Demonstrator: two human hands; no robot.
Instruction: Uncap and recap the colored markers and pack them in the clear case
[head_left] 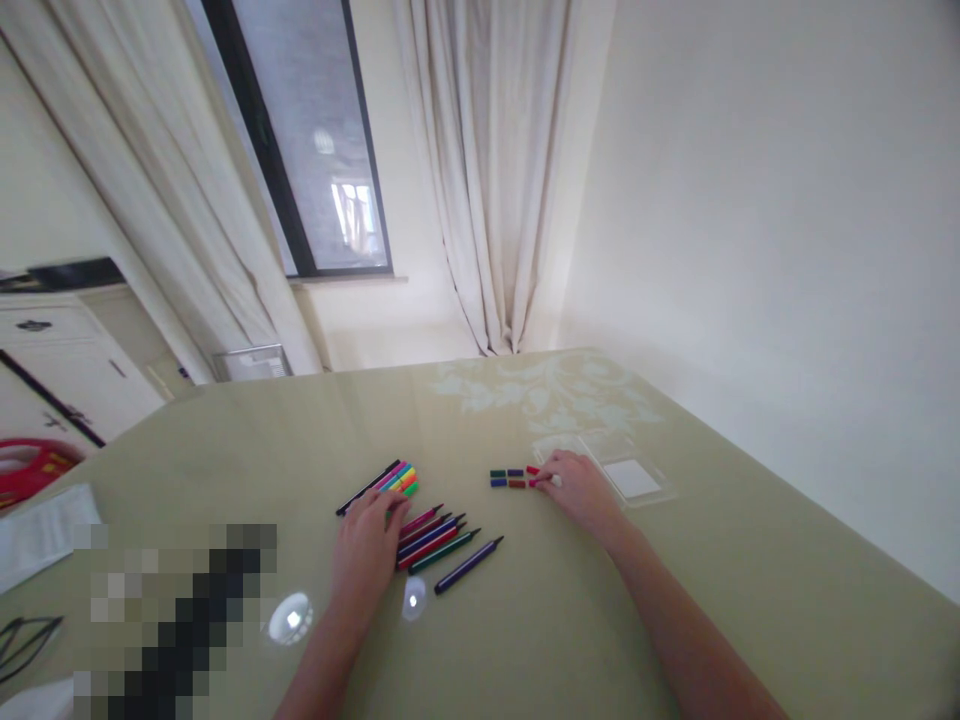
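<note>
My left hand (366, 530) is curled, thumb and fingers closed over a pink uncapped marker (424, 521) at the edge of a slanted row. Beside it lie several uncapped markers in red, blue and green, tips pointing up and right. A dark purple uncapped marker (469, 566) lies apart on the right. Above my left fingers sit several capped markers (399, 477) in bright colours and black. My right hand (576, 487) pinches a pink cap (534, 483) at the table surface. To its left, small marker caps (516, 484) stand in two short rows, including green, blue, brown and red.
A clear plastic case (660, 490) with a white card lies beyond my right hand. Glasses (30, 640), a white packet (49, 530) and a red object (37, 468) are at the left. The table (540, 640) meets the wall on the right.
</note>
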